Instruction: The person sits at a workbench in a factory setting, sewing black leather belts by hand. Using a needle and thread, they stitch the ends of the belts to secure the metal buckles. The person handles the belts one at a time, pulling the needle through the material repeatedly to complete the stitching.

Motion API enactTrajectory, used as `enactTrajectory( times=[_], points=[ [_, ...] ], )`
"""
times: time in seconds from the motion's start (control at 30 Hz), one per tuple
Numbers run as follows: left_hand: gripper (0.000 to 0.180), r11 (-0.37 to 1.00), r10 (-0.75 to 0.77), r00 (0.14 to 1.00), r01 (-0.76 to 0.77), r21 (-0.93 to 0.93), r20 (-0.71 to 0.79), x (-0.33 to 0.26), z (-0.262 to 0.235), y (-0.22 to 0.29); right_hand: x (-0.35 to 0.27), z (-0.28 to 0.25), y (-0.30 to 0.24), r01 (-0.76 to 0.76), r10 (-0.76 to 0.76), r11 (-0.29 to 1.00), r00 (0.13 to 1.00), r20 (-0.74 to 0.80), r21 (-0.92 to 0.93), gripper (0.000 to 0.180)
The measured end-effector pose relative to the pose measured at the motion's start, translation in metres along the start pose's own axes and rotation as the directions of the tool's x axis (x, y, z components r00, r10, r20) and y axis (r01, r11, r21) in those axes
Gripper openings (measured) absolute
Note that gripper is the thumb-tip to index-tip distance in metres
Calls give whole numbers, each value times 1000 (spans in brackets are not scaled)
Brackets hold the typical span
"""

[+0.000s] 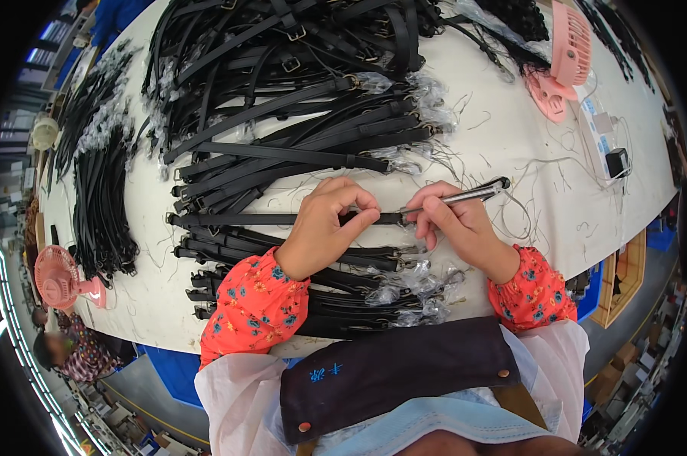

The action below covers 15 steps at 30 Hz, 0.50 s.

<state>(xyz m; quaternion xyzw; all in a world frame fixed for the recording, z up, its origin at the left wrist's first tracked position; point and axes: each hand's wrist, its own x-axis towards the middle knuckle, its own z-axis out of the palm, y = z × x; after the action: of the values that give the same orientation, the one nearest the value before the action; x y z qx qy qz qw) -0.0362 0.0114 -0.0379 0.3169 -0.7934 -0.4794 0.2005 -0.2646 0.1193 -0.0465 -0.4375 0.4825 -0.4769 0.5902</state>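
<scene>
A black strap lies crosswise on the white table, passing under my left hand. The thumb and forefinger of that hand are pinched together just above the strap; what is between them is too small to tell. Past these fingertips, the strap's right end reaches my right hand. That hand grips a slim silver tool with a dark rounded end, its thin tip pointing left at the strap end. My right fingers partly cover the tip, so its exact kind is unclear.
More black straps with buckles and clear plastic wrapping lie above and below my hands. A strap bundle is at left. Pink fans stand at both sides. A power strip with cables lies right. Another person sits lower left.
</scene>
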Motion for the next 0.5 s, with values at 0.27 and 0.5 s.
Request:
enactTrajectory(
  times=[0.27, 0.5],
  points=[
    [5, 997, 63, 993, -67, 37, 97, -8, -4, -4, 0, 2, 0, -22, 23, 1000, 1000, 15, -8, 29],
    [5, 997, 60, 993, -65, 39, 99, -8, -4, -4, 0, 2, 1, -13, 14, 1000, 1000, 21, -19, 30]
  ],
)
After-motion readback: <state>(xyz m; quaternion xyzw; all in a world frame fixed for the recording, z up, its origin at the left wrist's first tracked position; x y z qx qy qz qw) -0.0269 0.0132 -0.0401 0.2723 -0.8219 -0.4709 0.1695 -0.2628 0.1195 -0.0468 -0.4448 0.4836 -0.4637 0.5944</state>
